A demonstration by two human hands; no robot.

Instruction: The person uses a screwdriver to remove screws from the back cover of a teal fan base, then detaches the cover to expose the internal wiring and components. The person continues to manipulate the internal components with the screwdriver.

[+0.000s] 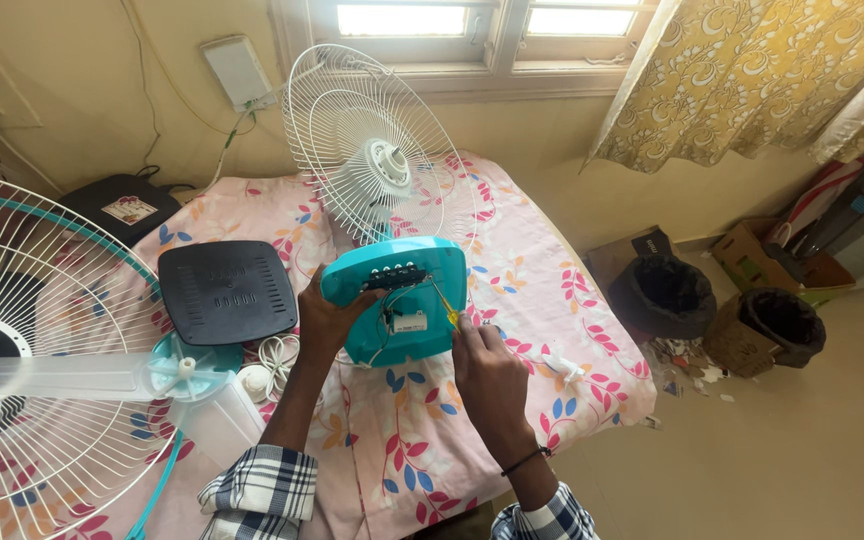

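one teal fan base [397, 300] lies open on the bed [552, 300], wires showing inside. the left hand [330, 322] is closed on the base's left edge, holding it. the right hand [487, 365], just right of the base, pinches one yellow screwdriver [445, 306] with its tip inside the base. behind the base stands one white grille [372, 150]; left of it lies one black cover [227, 290], one white blade [92, 375] and a second grille [22, 350]. two bins [712, 305] sit on the floor, well right of the base.

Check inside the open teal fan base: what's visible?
Inside the teal fan base: a row of black switches, thin wires and a small pale component. The right hand pokes a yellow screwdriver in; the left hand covers the left edge. Deeper parts are hidden.
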